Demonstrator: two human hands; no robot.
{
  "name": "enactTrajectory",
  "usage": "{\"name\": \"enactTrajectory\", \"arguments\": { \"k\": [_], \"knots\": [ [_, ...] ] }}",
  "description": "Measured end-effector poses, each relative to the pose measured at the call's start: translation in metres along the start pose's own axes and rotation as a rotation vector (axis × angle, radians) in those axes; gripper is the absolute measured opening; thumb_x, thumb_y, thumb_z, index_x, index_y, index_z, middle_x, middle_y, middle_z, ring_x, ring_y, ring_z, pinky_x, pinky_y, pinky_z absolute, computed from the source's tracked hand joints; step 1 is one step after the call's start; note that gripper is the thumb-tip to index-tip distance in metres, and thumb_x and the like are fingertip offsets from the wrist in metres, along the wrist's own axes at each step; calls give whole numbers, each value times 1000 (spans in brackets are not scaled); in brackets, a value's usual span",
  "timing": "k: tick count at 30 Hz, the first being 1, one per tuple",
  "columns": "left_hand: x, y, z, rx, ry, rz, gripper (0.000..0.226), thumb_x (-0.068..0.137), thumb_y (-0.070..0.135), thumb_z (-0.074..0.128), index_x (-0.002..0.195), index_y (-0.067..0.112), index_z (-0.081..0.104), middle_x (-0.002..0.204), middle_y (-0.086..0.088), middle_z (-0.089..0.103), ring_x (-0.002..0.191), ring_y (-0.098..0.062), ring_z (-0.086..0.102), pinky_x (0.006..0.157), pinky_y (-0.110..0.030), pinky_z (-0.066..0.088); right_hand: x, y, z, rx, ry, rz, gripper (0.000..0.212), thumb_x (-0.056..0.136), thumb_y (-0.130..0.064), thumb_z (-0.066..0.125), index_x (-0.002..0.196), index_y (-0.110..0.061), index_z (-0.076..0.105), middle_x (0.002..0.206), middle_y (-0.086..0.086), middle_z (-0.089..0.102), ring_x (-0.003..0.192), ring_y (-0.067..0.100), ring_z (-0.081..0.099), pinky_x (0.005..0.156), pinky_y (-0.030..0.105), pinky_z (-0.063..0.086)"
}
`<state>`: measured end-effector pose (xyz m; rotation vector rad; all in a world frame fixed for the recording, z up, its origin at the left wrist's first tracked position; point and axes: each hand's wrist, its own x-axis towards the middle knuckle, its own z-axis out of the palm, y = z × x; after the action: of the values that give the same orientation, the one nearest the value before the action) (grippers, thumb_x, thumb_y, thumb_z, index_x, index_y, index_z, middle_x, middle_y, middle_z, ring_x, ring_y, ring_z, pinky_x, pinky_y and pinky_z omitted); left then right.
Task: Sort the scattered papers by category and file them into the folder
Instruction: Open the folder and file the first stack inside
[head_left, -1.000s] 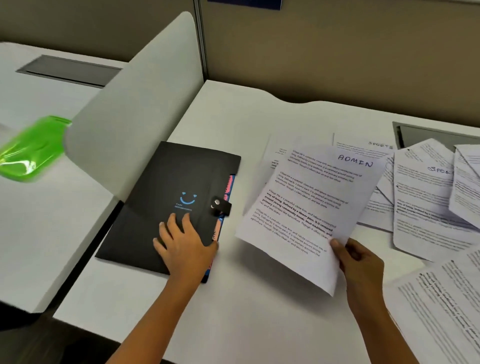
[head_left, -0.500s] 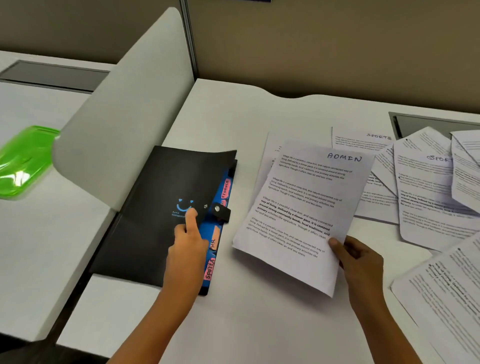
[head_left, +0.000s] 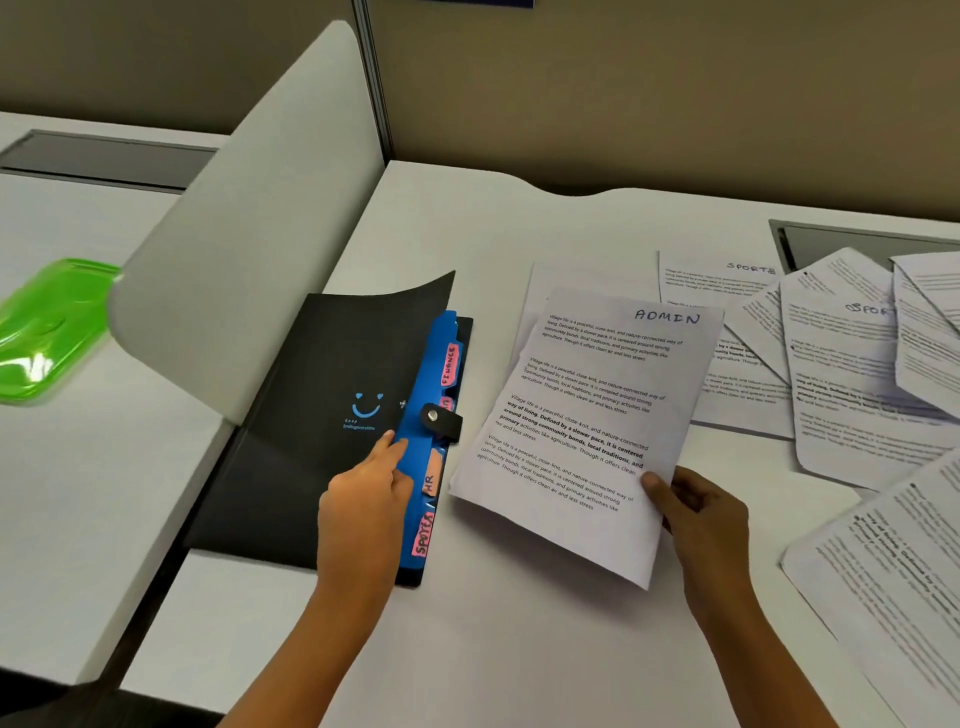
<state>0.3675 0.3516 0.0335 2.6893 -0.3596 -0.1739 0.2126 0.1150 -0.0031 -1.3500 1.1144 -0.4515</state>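
Note:
A black folder (head_left: 311, 395) with a blue smiley lies on the white desk, its front cover lifted along the right edge. Blue dividers (head_left: 441, 338) show beneath, with pink tabs reading FINANCE, HR and SPORTS. My left hand (head_left: 369, 493) pinches the cover's right edge and raises it. My right hand (head_left: 696, 514) holds a printed sheet marked ADMIN (head_left: 587, 415) by its lower right corner, just right of the folder. More printed sheets (head_left: 852, 374), some marked SPORTS, lie scattered to the right.
A grey curved divider panel (head_left: 249, 244) rises left of the folder. Beyond it a green plastic tray (head_left: 47, 327) sits on the neighbouring desk. A dark cable hatch (head_left: 872, 244) is set in the desk at the back right. A beige partition wall stands behind.
My left hand went from lying flat on the folder to pinching its cover edge and lifting it, exposing the blue dividers and tabs. The ADMIN sheet stayed in my right hand.

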Motion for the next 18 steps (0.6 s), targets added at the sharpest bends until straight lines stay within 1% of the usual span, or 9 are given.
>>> {"name": "enactTrajectory", "arguments": {
  "k": [2,5,6,8,10,12,14,16,18],
  "knots": [
    [-3,0,1,60,6,66,39,87,14,64,126,8,59,124,-8,63,79,-27,69,60,-38,57,0,-1,0,-1,-2,-2,21,81,-19,72,102,-20,69,97,-2,72,93,20,68,91,44,53],
    [-7,3,1,248,24,208,51,62,17,86,111,10,69,103,-7,72,47,-21,62,37,-22,43,-1,-2,0,0,3,-2,21,82,-20,72,102,-20,69,97,-2,73,93,20,68,91,44,53],
    [-8,5,0,275,61,237,50,62,17,86,108,12,70,109,-7,71,50,-23,64,38,-21,41,-1,-3,0,-1,3,-1,21,82,-20,72,103,-19,69,97,-2,73,93,20,68,91,44,53],
    [-6,5,-1,294,128,258,45,68,15,80,112,16,69,131,-4,59,83,-33,70,47,-29,51,-1,-4,0,-3,-1,-3,22,82,-20,72,104,-18,69,98,-1,73,93,20,68,91,44,53],
    [-4,5,-4,281,164,242,43,71,9,77,112,20,70,140,-5,49,105,-38,63,54,-36,56,-2,-5,2,-3,-3,-9,24,82,-20,71,105,-16,69,99,-1,72,93,20,68,91,44,53],
    [-1,6,-5,280,156,233,41,67,3,79,104,21,73,141,-8,47,106,-42,61,57,-41,56,-1,-6,2,-4,-6,-15,22,83,-19,70,104,-17,68,99,-1,72,92,20,68,90,43,53],
    [1,6,-4,295,131,228,43,64,-1,79,100,20,75,144,-13,42,113,-47,56,75,-53,53,-1,-8,2,-1,-10,-21,19,83,-19,70,102,-20,68,99,-2,72,92,20,67,90,42,53],
    [2,5,-2,284,138,216,46,64,-5,78,105,16,73,149,-16,34,121,-47,49,88,-58,47,-1,-9,3,11,-19,-28,16,83,-19,70,98,-23,68,98,-3,72,92,19,68,89,41,53],
    [1,3,-2,284,162,202,50,66,-1,78,113,12,68,151,-15,29,126,-42,46,91,-59,45,-1,-9,4,20,-30,-27,14,83,-18,70,94,-27,68,96,-4,72,92,19,68,89,40,54]
  ]
}}
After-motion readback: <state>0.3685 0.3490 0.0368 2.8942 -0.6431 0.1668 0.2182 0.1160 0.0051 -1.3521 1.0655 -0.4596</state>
